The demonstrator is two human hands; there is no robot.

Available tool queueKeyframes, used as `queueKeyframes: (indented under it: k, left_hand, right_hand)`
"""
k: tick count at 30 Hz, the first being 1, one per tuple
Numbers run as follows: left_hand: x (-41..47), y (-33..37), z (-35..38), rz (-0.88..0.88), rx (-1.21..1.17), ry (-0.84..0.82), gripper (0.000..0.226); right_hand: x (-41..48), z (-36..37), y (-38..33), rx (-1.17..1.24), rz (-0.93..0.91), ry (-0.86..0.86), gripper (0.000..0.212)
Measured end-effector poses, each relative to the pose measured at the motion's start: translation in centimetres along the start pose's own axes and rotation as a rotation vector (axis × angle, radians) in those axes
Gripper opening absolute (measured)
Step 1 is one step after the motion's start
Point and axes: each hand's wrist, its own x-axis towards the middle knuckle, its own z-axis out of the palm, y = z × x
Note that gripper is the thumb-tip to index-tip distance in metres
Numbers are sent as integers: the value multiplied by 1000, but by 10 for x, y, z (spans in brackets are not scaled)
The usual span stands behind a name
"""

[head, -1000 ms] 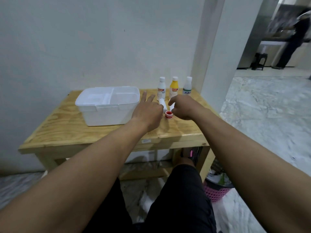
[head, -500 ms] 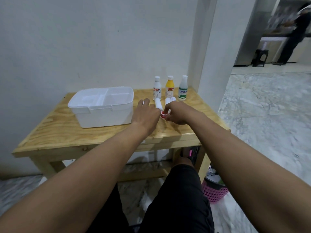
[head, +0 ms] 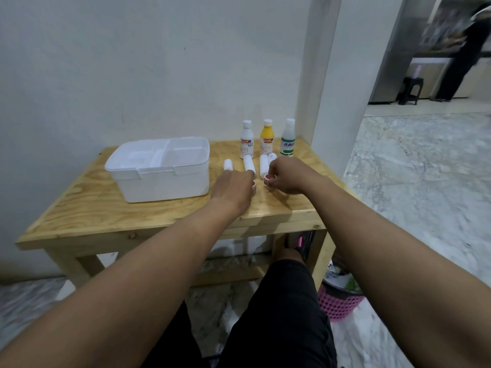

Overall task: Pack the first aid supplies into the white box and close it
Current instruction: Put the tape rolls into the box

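The open white box [head: 159, 179], split by a divider, stands on the left half of the wooden table [head: 93, 208]. Three bottles stand at the back: a white bottle [head: 246, 140], a yellow bottle [head: 266, 139] and a clear bottle with a green label [head: 288, 139]. Several white bandage rolls [head: 249, 163] lie in front of them. My left hand [head: 232, 191] is curled over a small red tape roll [head: 254, 184] at its fingertips. My right hand [head: 287, 176] pinches a second red tape roll [head: 266, 179] just above the tabletop.
A wall runs behind the table and a white pillar [head: 332, 75] stands at its back right corner. A pink waste basket [head: 337, 304] sits on the floor under the right end. A person [head: 462, 57] and a black stool [head: 410, 90] are far off at the right.
My left hand has curled its fingers down beside the right hand. A bandage roll it covered now shows, and a second red tape roll is visible. My right hand still pinches its roll.
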Motion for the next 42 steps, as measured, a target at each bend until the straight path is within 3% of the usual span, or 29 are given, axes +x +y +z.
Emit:
queueKeyframes:
  k: [9, 17, 20, 28, 33, 38, 42]
  left_hand:
    - [8, 0, -26, -96, -306, 47, 17]
    - [14, -41, -88, -145, -383, 137, 13]
    - [9, -65, -106, -191, -411, 157, 14]
    - [-13, -134, -138, -334, -410, 190, 42]
    - [-31, -170, -147, -407, -379, 185, 20]
    - [-44, -195, -145, -484, -395, 142, 22]
    - [-47, -206, -141, -506, -399, 115, 26]
  right_hand:
    - [0, -18, 6, 210, -2, 125, 13]
    - [12, -53, -32, 280, -51, 177, 45]
    - [19, -60, -55, 298, -108, 161, 28]
    - [35, -57, -123, 391, -219, 91, 25]
    - [39, -49, -159, 395, -280, 46, 27]
    - [50, -37, -186, 396, -318, 2, 21]
    - [58, -29, -203, 364, -352, -34, 28]
